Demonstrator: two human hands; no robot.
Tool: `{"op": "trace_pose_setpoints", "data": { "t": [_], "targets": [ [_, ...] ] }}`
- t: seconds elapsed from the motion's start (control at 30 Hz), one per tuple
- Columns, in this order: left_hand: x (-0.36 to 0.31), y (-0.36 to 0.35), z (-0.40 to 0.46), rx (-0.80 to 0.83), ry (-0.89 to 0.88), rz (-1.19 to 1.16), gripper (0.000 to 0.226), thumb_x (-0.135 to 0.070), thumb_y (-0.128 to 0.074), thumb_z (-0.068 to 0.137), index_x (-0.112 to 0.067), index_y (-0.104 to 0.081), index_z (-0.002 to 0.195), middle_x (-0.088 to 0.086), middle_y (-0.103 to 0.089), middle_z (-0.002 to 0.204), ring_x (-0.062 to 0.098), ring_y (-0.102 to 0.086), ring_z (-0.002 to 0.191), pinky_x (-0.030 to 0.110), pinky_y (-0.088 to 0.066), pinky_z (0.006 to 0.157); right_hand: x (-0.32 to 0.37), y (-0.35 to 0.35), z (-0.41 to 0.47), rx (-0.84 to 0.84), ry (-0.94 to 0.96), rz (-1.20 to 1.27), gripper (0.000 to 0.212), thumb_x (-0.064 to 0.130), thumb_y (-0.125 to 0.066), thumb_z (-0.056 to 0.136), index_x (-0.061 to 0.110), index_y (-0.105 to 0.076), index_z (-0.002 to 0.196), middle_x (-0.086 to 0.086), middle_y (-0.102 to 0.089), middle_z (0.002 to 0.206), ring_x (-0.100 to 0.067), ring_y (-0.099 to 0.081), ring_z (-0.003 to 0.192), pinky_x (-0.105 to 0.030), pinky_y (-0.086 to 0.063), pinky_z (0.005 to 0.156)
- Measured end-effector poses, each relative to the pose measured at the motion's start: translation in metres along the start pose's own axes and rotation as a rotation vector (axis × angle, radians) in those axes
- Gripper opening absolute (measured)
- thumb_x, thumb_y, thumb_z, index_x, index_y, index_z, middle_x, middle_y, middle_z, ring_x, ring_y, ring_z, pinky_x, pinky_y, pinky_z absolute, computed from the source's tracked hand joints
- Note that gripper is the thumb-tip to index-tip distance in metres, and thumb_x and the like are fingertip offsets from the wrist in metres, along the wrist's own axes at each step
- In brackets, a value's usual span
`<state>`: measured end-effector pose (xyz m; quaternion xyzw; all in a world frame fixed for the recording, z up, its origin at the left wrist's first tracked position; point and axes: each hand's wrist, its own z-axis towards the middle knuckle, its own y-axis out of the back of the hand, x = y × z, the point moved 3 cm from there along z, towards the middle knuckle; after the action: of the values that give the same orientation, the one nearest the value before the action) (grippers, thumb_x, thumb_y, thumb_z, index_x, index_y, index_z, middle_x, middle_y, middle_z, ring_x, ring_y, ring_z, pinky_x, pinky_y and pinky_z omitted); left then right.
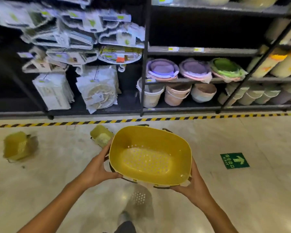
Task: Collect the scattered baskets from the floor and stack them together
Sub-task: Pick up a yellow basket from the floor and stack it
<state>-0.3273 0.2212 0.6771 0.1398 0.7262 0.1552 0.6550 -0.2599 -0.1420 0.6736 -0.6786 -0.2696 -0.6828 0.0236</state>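
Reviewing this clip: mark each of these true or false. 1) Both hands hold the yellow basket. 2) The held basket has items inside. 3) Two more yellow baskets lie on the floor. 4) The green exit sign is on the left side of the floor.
1) True: the left hand and right hand grip the yellow basket by its sides.
2) False: it is empty, its perforated bottom bare.
3) True: a near basket and a far-left basket lie on the floor.
4) False: the green exit sign lies to the right.
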Motion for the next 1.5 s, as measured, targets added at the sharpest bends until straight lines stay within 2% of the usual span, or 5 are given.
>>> {"op": "trace_pose_setpoints", "data": {
  "t": [0.3, 0.77, 1.07, 1.3, 1.5],
  "targets": [
    [0.055, 0.132, -0.042, -0.353, 0.103, -0.083, 0.139, -0.035, -0.1, 0.058, -0.049, -0.006, 0.159, -0.037, -0.03, 0.156, -0.002, -0.04, 0.143, 0.036, -0.04, 0.117, 0.072, -0.13, 0.147, 0.298, 0.108, -0.061, 0.136, 0.062, -0.095, 0.049, 0.049, -0.012, 0.156, 0.042, -0.044, 0.14, 0.017, -0.051, 0.121, 0.0, -0.046, 0.085],
    [0.097, 0.257, -0.094, -0.822, 0.324, -0.097, 0.143, -0.044, -0.102, 0.051, -0.058, -0.005, 0.155, -0.036, -0.034, 0.155, -0.009, -0.041, 0.139, 0.005, -0.041, 0.102, 0.155, -0.325, 0.322, 0.797, 0.273, -0.08, 0.14, 0.05, -0.101, 0.05, 0.058, -0.008, 0.154, 0.042, -0.039, 0.146, 0.018, -0.045, 0.128, -0.003, -0.046, 0.089],
    [0.094, 0.309, -0.106, -1.102, 0.448, -0.046, 0.141, -0.048, -0.1, 0.055, -0.054, -0.003, 0.157, -0.04, -0.028, 0.154, -0.017, -0.038, 0.135, 0.002, -0.042, 0.097, 0.234, -0.431, 0.406, 1.089, 0.394, -0.131, 0.144, 0.057, -0.099, 0.047, 0.056, -0.004, 0.155, 0.038, -0.034, 0.15, 0.012, -0.041, 0.135, -0.034, -0.042, 0.111],
    [0.118, 0.334, -0.134, -1.313, 0.541, -0.061, 0.138, -0.047, -0.099, 0.057, -0.055, -0.004, 0.157, -0.038, -0.029, 0.155, -0.015, -0.039, 0.137, 0.002, -0.044, 0.096, 0.271, -0.542, 0.432, 1.274, 0.526, -0.194, 0.148, 0.063, -0.097, 0.046, 0.061, 0.005, 0.152, 0.055, -0.017, 0.146, 0.032, -0.028, 0.128, -0.024, -0.033, 0.104],
    [0.163, 0.375, -0.192, -1.431, 0.611, -0.088, 0.141, -0.047, -0.1, 0.056, -0.055, -0.001, 0.157, -0.038, -0.024, 0.158, -0.014, -0.037, 0.139, 0.012, -0.043, 0.104, 0.3, -0.664, 0.413, 1.436, 0.521, -0.252, 0.147, 0.061, -0.098, 0.044, 0.065, 0.004, 0.15, 0.052, -0.023, 0.146, 0.017, -0.034, 0.137, -0.038, -0.037, 0.116]
  ]
}}
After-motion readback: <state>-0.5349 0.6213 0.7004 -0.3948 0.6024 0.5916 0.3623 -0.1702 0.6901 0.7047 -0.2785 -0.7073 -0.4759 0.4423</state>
